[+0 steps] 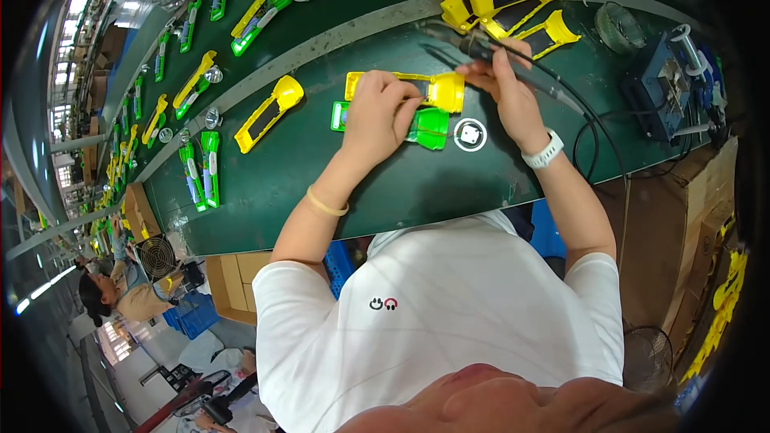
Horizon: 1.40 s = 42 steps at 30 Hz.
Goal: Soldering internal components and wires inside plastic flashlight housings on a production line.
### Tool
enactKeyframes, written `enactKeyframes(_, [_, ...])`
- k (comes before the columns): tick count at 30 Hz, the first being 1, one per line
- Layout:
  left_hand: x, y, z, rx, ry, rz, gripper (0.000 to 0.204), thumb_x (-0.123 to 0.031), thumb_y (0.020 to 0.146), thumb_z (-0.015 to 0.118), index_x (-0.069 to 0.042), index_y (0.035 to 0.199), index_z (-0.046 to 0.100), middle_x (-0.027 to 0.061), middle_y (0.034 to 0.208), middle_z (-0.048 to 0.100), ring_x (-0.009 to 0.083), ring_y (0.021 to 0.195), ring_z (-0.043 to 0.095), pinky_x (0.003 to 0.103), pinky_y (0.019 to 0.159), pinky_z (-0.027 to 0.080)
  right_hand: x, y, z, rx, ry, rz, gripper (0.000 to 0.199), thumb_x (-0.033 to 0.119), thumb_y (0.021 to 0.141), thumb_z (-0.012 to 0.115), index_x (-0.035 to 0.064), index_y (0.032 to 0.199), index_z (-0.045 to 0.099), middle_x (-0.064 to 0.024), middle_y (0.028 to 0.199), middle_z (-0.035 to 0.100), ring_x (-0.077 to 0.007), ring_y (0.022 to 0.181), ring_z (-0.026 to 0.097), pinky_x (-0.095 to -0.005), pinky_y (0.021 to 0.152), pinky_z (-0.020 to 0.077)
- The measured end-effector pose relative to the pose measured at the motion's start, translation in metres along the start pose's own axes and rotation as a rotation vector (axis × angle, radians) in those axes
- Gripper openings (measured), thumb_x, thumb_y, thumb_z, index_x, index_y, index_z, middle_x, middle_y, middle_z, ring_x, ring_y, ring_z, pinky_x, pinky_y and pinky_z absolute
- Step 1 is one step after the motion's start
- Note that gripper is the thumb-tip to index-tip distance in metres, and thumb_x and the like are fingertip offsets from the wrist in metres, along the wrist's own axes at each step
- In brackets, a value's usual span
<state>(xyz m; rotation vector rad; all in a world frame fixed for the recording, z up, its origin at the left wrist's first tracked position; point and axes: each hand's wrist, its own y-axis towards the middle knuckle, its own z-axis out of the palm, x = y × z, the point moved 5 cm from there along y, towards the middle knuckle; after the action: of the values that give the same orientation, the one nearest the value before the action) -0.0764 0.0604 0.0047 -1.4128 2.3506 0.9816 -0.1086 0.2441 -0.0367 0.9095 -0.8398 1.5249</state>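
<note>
Yellow shell (405,88) lies on the green bench (321,184), pinned flat under the left hand (381,116). The right hand (505,84) pinches a soldering iron (473,46) at its end, so soldering looks under way; next needs a steady tip.

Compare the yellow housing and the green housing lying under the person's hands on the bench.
The yellow housing lies farther from the person; the green housing lies nearer. The left hand covers much of the green housing but only the lower edge of the yellow one. The right hand holds a soldering iron beside the yellow housing's end. Both lie flat, side by side.
</note>
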Motion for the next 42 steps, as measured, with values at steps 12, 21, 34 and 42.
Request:
enactKeyframes(12, [0.005, 0.005, 0.006, 0.314, 0.041, -0.059, 0.007, -0.008, 0.071, 0.063, -0.008, 0.077, 0.065, 0.0083, 0.072, 0.059, 0.0269, 0.072, 0.058, 0.037, 0.064, 0.047, 0.007, -0.053, -0.027, -0.033, -0.293, -0.138, 0.024, 0.009, 0.083, 0.063, 0.0060, 0.094, 0.042, -0.0007, 0.074, 0.049, -0.0041, 0.061, 0.042, -0.0189, 0.053, 0.0353])
enactKeyframes(21, [-0.003, 0.008, 0.013, 0.390, 0.213, -0.007, 0.007, -0.005, 0.066, 0.062, -0.006, 0.073, 0.063, 0.0100, 0.067, 0.055, 0.0280, 0.067, 0.057, 0.037, 0.060, 0.047, 0.003, -0.046, -0.023, 0.033, -0.495, -0.188, 0.025, 0.009, 0.079, 0.067, 0.0046, 0.089, 0.044, 0.0001, 0.075, 0.049, -0.0035, 0.063, 0.040, -0.0189, 0.054, 0.0339])
enactKeyframes(34, [-0.004, 0.010, 0.014, 0.379, 0.220, -0.030, 0.006, -0.007, 0.068, 0.062, -0.005, 0.073, 0.064, 0.0110, 0.069, 0.058, 0.0295, 0.068, 0.059, 0.038, 0.060, 0.048, 0.025, -0.050, -0.024, -0.003, -0.242, -0.253, 0.024, 0.008, 0.085, 0.060, 0.0045, 0.099, 0.040, -0.0070, 0.077, 0.054, -0.0087, 0.058, 0.049, -0.0207, 0.053, 0.0409])
enactKeyframes(42, [-0.004, 0.012, 0.014, 0.379, 0.221, -0.018, 0.006, -0.008, 0.070, 0.060, -0.006, 0.073, 0.064, 0.0109, 0.070, 0.058, 0.0296, 0.068, 0.059, 0.039, 0.061, 0.048, 0.005, -0.025, 0.013, 0.072, -0.221, -0.114, 0.025, 0.008, 0.090, 0.052, 0.0022, 0.106, 0.033, -0.0146, 0.099, 0.054, -0.0227, 0.093, 0.062, -0.0278, 0.074, 0.0537])
